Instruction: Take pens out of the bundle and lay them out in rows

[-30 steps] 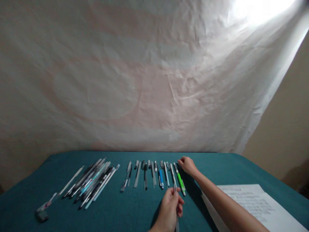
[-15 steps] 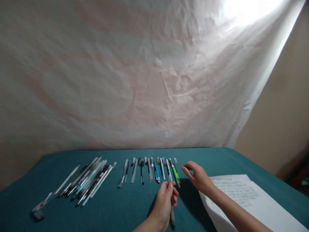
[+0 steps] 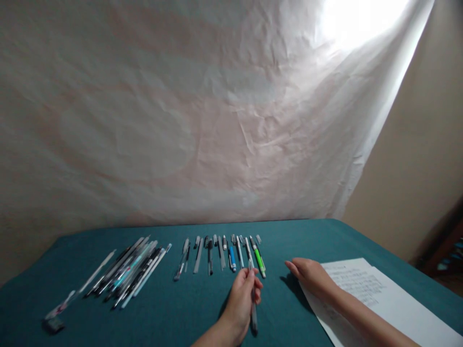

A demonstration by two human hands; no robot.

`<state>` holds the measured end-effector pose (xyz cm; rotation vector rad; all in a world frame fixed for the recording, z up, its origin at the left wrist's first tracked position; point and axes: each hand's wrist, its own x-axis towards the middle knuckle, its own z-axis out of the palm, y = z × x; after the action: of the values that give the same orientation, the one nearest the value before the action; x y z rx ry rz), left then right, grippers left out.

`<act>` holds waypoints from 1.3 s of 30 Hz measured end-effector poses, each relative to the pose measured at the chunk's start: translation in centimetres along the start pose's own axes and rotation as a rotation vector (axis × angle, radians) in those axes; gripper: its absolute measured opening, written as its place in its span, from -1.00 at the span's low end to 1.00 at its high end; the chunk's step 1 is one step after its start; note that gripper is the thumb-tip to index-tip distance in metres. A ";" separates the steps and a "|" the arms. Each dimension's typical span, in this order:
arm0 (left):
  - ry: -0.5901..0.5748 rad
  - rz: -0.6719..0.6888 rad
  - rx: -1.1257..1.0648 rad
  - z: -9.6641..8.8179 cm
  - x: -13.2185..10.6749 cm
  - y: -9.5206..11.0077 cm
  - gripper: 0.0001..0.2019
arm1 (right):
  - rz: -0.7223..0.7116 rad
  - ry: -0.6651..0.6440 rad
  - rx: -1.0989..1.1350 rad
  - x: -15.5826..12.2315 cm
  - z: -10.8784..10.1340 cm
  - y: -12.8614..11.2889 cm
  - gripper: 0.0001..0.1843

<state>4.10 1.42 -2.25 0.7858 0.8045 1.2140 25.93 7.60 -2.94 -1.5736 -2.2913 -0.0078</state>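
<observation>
My left hand (image 3: 239, 295) is closed around a slim grey, see-through pen (image 3: 254, 318), whose dark end points down toward me. Its fingertips are just in front of the row, by a white pen (image 3: 249, 248). To the right, my right hand (image 3: 311, 273) is closed with fingers curled in, beside the left edge of a handwritten sheet (image 3: 356, 282); anything inside it is hidden. Closest to both hands in the row are a green pen (image 3: 258, 258) and a blue pen (image 3: 232, 258). Several caps, such as a small clear one (image 3: 258, 238), lie along the row's far side.
A heap of pens (image 3: 130, 270) lies at the left of the teal cloth (image 3: 144, 327). Left of it are a long thin pale item (image 3: 99, 270) and a small dark block (image 3: 55, 325). A pale sheet (image 3: 217, 120) hangs behind the table.
My right hand has moved right and down, away from the green pen toward the paper, and its fingers have curled in more. My left hand keeps the grey pen. The view has shifted slightly.
</observation>
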 end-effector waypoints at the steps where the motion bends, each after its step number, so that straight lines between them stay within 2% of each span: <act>1: -0.003 0.000 -0.003 0.0 0.0 0.0 -0.65 | -0.010 -0.003 -0.020 -0.3 0.0 0.3 -0.50; 10: -0.020 -0.006 -0.014 -0.2 0.0 -0.1 -0.70 | -0.017 -0.039 -0.092 -2.6 -0.5 2.4 -0.50; 13: -0.021 0.005 -0.022 -0.3 0.1 -0.3 -0.71 | 0.001 0.004 -0.119 -2.0 -0.6 1.8 -0.52; 16: -0.023 -0.004 -0.045 -0.2 0.0 -0.4 -0.72 | -0.029 0.097 -0.106 -0.6 -1.1 0.0 -0.56; 18: -0.014 -0.009 -0.067 -0.1 0.0 -0.3 -0.73 | -0.038 0.133 -0.010 0.2 -1.6 -2.2 -0.58; 19: 0.002 -0.001 -0.087 0.0 0.0 -0.1 -0.73 | -0.033 0.111 0.077 0.5 -1.9 -3.5 -0.58; 21: 0.050 0.045 -0.152 0.1 0.0 0.7 -0.73 | -0.025 0.012 0.300 0.8 -2.2 -6.6 -0.55; 24: 0.137 0.172 -0.238 -0.2 0.3 2.2 -0.74 | -0.106 -0.196 0.652 0.4 -1.9 -11.1 -0.53; 27: 0.215 0.279 -0.242 -0.9 0.8 3.6 -0.75 | -0.127 -0.248 0.756 -0.3 -0.8 -13.8 -0.53; 32: 0.243 0.335 -0.265 -1.5 1.4 4.3 -0.75 | -0.032 -0.175 0.879 -0.8 0.9 -13.9 -0.56; 39: 0.108 0.222 -0.206 -0.8 0.6 2.9 -0.74 | 0.060 -0.110 1.091 -0.2 1.8 -12.7 -0.57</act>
<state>2.10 2.56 -0.19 0.6565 0.6787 1.5225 14.01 2.93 -2.20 -1.0247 -1.7369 1.1443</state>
